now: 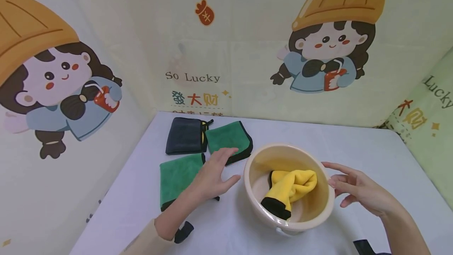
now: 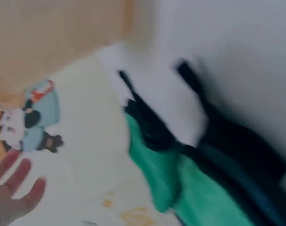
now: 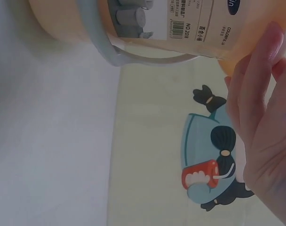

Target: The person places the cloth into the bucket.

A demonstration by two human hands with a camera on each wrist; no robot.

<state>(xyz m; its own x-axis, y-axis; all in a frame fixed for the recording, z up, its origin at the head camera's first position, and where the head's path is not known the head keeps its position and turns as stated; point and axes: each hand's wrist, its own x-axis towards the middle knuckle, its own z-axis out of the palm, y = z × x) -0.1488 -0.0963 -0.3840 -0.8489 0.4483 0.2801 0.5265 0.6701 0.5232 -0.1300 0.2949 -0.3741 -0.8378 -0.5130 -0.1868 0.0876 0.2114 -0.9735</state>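
Note:
A cream plastic bucket (image 1: 253, 192) stands on the table, with a crumpled yellow cloth (image 1: 297, 184) edged in black inside it. My right hand (image 1: 364, 188) is at the bucket's right side, fingertips at the rim and fingers loosely extended. The right wrist view shows those fingers (image 3: 256, 89) against the bucket wall, near a printed label (image 3: 180, 21). Left of the bucket, my left hand (image 1: 216, 176) hovers with fingers spread and nothing in its grasp. It partly covers a folded green cloth (image 1: 180, 176) with black edging.
Behind my left hand lie a second green cloth (image 1: 228, 139) and a dark folded cloth (image 1: 185, 137) with a bit of yellow at its edge. A black strap (image 1: 364, 247) shows at the front right. A printed sheet (image 1: 255, 50) hangs behind the white table (image 1: 361, 145).

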